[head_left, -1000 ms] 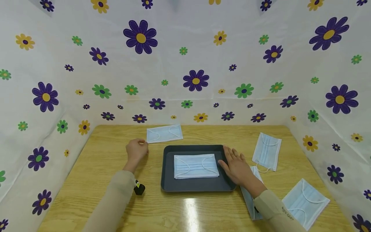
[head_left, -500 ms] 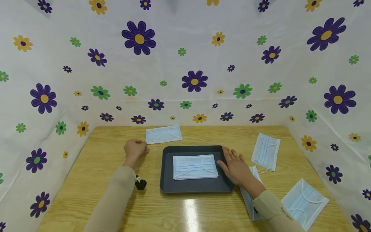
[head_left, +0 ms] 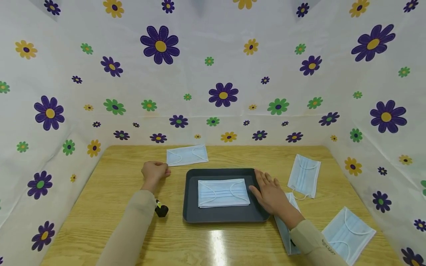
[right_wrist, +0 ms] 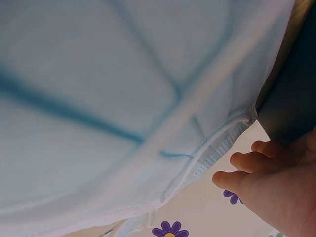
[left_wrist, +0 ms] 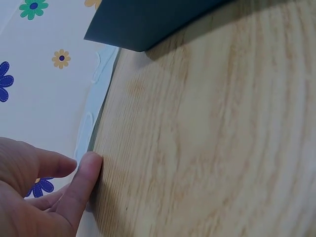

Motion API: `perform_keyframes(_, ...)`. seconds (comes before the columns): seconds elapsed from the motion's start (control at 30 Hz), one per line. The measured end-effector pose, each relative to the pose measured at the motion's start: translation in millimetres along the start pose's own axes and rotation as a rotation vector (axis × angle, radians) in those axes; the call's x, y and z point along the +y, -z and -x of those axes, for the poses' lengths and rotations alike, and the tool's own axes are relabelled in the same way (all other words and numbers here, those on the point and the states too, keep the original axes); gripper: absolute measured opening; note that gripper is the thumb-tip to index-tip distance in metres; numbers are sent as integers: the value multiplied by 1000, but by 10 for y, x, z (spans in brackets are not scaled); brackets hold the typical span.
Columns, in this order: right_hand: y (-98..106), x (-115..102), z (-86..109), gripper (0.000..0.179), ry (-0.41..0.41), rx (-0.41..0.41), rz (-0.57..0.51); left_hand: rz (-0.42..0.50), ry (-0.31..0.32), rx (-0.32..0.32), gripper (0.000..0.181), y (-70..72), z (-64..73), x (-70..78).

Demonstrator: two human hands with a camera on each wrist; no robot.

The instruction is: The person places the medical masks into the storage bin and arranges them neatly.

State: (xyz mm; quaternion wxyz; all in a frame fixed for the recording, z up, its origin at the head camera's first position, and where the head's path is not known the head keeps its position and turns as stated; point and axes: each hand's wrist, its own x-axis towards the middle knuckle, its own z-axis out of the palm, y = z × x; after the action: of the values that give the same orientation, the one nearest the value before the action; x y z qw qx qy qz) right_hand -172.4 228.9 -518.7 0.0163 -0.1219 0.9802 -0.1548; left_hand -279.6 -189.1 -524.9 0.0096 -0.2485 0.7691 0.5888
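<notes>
My left hand (head_left: 154, 173) is at the near left corner of a pale blue face mask (head_left: 187, 155) lying at the back of the table. In the left wrist view, thumb and fingertip pinch the end of this mask (left_wrist: 94, 108). A dark grey tray (head_left: 226, 218) stands in the middle, with a neat stack of face masks (head_left: 223, 193) in it. My right hand (head_left: 272, 194) rests on the tray's right rim, fingers straight. Beneath the right forearm, another mask (head_left: 287, 234) is partly hidden; a mask (right_wrist: 98, 148) fills much of the right wrist view.
Two more face masks lie at the right, one farther back (head_left: 304, 175) and one near the front (head_left: 348, 234). A flower-printed white cloth (head_left: 193, 77) encloses the wooden table (head_left: 179, 245) at the back and sides. A black wrist camera (head_left: 161, 210) sits by the left cuff.
My left wrist has turned slightly while the hand stays at the mask's corner. The right hand, tray and masks keep their places; the head view has shifted a little.
</notes>
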Motion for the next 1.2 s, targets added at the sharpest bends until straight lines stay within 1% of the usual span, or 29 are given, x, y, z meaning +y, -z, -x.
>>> perform_keyframes(0.17,7,2,-3,74,-9,-10,-4,2,4,0,32,-21,-22,11)
perform_keyframes(0.33,6,10,-5,74,-8,-15,-5,3,9,5,29,-33,-9,34)
perform_keyframes(0.63,-7,31,-7,73,-4,1,-11,10,16,-6,31,-38,3,37)
perform_keyframes(0.73,-10,32,-6,73,1,6,-11,-11,31,2,32,-32,-2,37)
perform_keyframes(0.8,-11,38,-11,73,0,6,-10,-41,29,1,32,-27,-2,44)
perform_keyframes(0.87,-12,42,-14,73,-3,5,-11,-79,10,-5,30,-30,2,49)
perform_keyframes(0.93,-13,41,-16,73,-3,5,-12,-114,-26,-6,28,-35,10,53)
perform_keyframes(1.03,-14,33,-17,73,-2,4,-11,-179,-78,16,21,-43,22,48)
perform_keyframes(1.13,-14,29,-16,73,-3,0,-6,-225,-101,37,20,-47,24,33)
perform_keyframes(1.2,-12,27,-16,73,-6,-3,-1,-238,-102,33,21,-47,13,18)
